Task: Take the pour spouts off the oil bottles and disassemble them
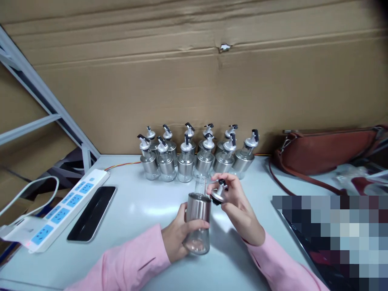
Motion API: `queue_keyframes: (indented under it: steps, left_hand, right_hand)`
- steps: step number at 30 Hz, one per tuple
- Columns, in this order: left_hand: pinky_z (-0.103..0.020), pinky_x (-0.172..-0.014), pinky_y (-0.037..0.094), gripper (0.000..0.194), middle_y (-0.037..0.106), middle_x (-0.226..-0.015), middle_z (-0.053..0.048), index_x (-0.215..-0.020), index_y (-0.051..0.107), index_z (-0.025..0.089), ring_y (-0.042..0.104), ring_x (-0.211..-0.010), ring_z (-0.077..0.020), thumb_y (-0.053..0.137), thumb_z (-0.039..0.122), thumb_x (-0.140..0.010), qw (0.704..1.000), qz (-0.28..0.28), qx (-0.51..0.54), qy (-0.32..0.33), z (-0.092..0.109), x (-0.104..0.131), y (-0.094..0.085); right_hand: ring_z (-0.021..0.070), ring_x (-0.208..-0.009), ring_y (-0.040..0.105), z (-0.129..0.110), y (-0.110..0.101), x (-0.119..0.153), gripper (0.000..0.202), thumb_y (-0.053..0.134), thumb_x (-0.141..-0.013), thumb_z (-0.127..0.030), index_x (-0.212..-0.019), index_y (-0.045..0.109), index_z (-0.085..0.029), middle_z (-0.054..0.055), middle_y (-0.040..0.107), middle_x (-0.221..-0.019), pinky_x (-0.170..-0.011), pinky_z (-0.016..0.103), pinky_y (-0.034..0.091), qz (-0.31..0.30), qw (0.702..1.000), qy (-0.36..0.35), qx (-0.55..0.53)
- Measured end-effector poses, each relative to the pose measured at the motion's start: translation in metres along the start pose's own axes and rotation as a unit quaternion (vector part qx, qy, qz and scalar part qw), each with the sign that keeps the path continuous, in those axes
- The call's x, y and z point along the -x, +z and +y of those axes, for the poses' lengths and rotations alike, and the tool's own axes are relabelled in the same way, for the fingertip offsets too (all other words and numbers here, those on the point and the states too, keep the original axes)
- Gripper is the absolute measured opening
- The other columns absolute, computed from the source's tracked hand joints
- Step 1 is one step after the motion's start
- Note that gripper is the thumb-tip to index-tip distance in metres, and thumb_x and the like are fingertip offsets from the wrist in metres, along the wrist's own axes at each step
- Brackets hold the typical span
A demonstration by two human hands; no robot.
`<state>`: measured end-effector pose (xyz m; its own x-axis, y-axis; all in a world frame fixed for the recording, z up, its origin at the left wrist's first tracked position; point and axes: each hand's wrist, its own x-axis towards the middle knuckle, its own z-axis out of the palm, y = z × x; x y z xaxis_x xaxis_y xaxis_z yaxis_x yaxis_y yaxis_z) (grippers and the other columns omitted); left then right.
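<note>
Nearest you, your pink sleeves [130,258] reach in over the pale tabletop [139,218]. Your left grip [178,236] is closed around the steel-banded glass bottle [198,208], which stands about upright in front of you, its neck uncapped; whether its base touches the tabletop you cannot tell from here. Your right grip [241,208] pinches a silver pourer [218,195], its black stopper pointing down, just beside the bottle's neck and not seated in it. To your right, a dark flat object [298,238] is mostly hidden by pixelation. Over on your left, a black-faced phone [92,214] lies alongside a white power strip [101,176] with blue socket panels. Beyond your hands, eleven similar bottles [185,165] stand close together in two rows, six in front and five behind, each topped with a silver pourer and black lever. A reddish-brown bag [324,153] rests to their right, its strap trailing toward you. Farthest off, creased cardboard [194,89] rises behind everything, with a grey metal frame [48,97] at the left.
</note>
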<state>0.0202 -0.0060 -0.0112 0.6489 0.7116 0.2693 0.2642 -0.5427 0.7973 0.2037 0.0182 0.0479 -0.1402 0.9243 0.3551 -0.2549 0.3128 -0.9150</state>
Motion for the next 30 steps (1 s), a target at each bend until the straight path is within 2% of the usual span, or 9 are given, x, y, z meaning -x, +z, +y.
queue_keyframes:
  steps: [2, 5, 9, 12, 17, 20, 24, 27, 30]
  left_hand:
    - [-0.034, -0.078, 0.043, 0.045, 0.033, -0.108, -0.006, -0.115, 0.043, 0.028, 0.046, -0.090, -0.0174, 0.062, 0.019, -0.075, 1.000, 0.001, 0.006, -0.022, 0.002, -0.002, -0.002]
    - [-0.034, -0.077, 0.044, 0.044, 0.033, -0.106, -0.005, -0.114, 0.042, 0.028, 0.046, -0.088, -0.0170, 0.061, 0.021, -0.075, 1.000, -0.002, 0.000, -0.028, 0.005, -0.002, -0.004]
    - [-0.034, -0.077, 0.046, 0.040, 0.033, -0.110, -0.006, -0.110, 0.045, 0.029, 0.046, -0.091, -0.0178, 0.059, 0.022, -0.074, 0.999, -0.026, -0.022, -0.018, 0.008, -0.001, -0.004]
    - [-0.035, -0.079, 0.047, 0.038, 0.032, -0.116, -0.006, -0.107, 0.049, 0.028, 0.047, -0.097, -0.0198, 0.063, 0.025, -0.071, 0.998, -0.058, -0.032, 0.001, 0.010, 0.000, -0.003]
    - [-0.035, -0.080, 0.046, 0.034, 0.033, -0.117, -0.007, -0.104, 0.053, 0.026, 0.044, -0.100, -0.0210, 0.064, 0.028, -0.071, 0.995, -0.081, -0.052, 0.020, 0.013, 0.000, -0.002]
    - [-0.036, -0.081, 0.045, 0.032, 0.034, -0.118, -0.007, -0.103, 0.054, 0.025, 0.042, -0.103, -0.0220, 0.063, 0.029, -0.073, 0.995, -0.083, -0.052, 0.032, 0.013, 0.000, -0.002]
    - [-0.034, -0.081, 0.046, 0.031, 0.030, -0.120, -0.006, -0.102, 0.055, 0.026, 0.045, -0.101, -0.0198, 0.064, 0.027, -0.073, 0.996, -0.066, -0.041, 0.045, 0.011, 0.001, -0.003]
    - [-0.034, -0.082, 0.046, 0.027, 0.029, -0.122, -0.006, -0.100, 0.056, 0.026, 0.046, -0.098, -0.0181, 0.063, 0.027, -0.074, 0.996, -0.075, -0.044, 0.019, 0.010, 0.002, -0.003]
    - [-0.035, -0.083, 0.045, 0.025, 0.030, -0.121, -0.006, -0.100, 0.058, 0.026, 0.046, -0.099, -0.0188, 0.063, 0.028, -0.075, 0.996, -0.074, -0.043, 0.017, 0.010, 0.001, -0.003]
  right_hand:
    - [0.0153, -0.087, 0.054, 0.000, 0.000, -0.002, 0.038, 0.055, -0.075, -0.019, -0.108, 0.041, -0.029, 0.002, 0.043, -0.098, -0.080, 0.033, 0.046, 0.023, 1.000, 0.003, 0.008]
    - [0.0174, -0.094, 0.058, -0.001, -0.001, -0.006, 0.038, 0.056, -0.079, -0.023, -0.113, 0.041, -0.030, 0.003, 0.051, -0.100, -0.086, 0.036, 0.047, 0.071, 0.997, -0.007, 0.028]
    - [0.0193, -0.089, 0.063, -0.001, -0.006, -0.009, 0.020, 0.058, -0.079, -0.028, -0.099, 0.053, -0.025, 0.004, 0.065, -0.095, -0.082, 0.038, 0.051, 0.160, 0.982, -0.030, 0.095]
    - [0.0202, -0.091, 0.063, 0.000, -0.007, -0.007, 0.018, 0.059, -0.079, -0.027, -0.096, 0.059, -0.023, 0.004, 0.066, -0.097, -0.079, 0.037, 0.054, 0.189, 0.974, -0.048, 0.112]
    - [0.0223, -0.109, 0.055, -0.002, 0.000, 0.001, 0.033, 0.049, -0.086, -0.025, -0.118, 0.054, -0.028, 0.004, 0.056, -0.121, -0.087, 0.039, 0.051, 0.135, 0.980, -0.069, 0.127]
    - [0.0244, -0.117, 0.049, -0.002, 0.001, 0.004, 0.043, 0.053, -0.083, -0.023, -0.126, 0.047, -0.028, 0.006, 0.048, -0.131, -0.092, 0.039, 0.046, 0.080, 0.982, -0.078, 0.150]
    - [0.0236, -0.114, 0.051, 0.001, -0.001, 0.003, 0.051, 0.062, -0.077, -0.019, -0.124, 0.046, -0.027, 0.008, 0.053, -0.125, -0.094, 0.039, 0.045, 0.006, 0.988, -0.066, 0.138]
    - [0.0227, -0.112, 0.053, 0.000, -0.002, 0.001, 0.049, 0.065, -0.074, -0.017, -0.119, 0.050, -0.028, 0.007, 0.056, -0.122, -0.094, 0.039, 0.046, -0.014, 0.993, -0.048, 0.110]
    - [0.0223, -0.103, 0.059, -0.003, -0.003, 0.001, 0.045, 0.065, -0.074, -0.018, -0.114, 0.052, -0.031, 0.005, 0.056, -0.121, -0.083, 0.037, 0.053, -0.022, 0.998, -0.020, 0.060]
